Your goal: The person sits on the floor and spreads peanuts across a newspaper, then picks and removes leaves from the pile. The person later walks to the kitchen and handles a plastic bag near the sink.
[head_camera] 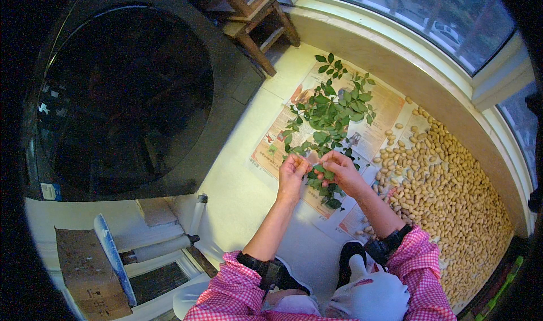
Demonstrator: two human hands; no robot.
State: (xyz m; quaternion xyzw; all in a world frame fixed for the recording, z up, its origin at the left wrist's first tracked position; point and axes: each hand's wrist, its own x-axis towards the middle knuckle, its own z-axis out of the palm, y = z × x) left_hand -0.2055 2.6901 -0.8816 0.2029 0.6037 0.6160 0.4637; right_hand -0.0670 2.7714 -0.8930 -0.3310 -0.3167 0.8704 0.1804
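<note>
Leafy green sprigs [326, 113] lie on newspaper sheets [271, 151] spread over the floor before me. Both of my hands are raised over the near end of the greenery, close together. My left hand [295, 168] has its thumb and fingertips pinched together; whether something thin is between them is too small to tell. My right hand [339, 170] is shut on a small green leaf sprig [326, 172], partly hidden by its fingers. More leaves [333, 200] show below and behind the hands.
Unshelled peanuts [449, 193] cover the floor along the window wall at right. A dark front-loading appliance [127, 100] with a round door stands at left. Wooden stools [258, 24] are at the top. Cardboard [85, 270] and a white-grey roller or tube [161, 248] lie at lower left.
</note>
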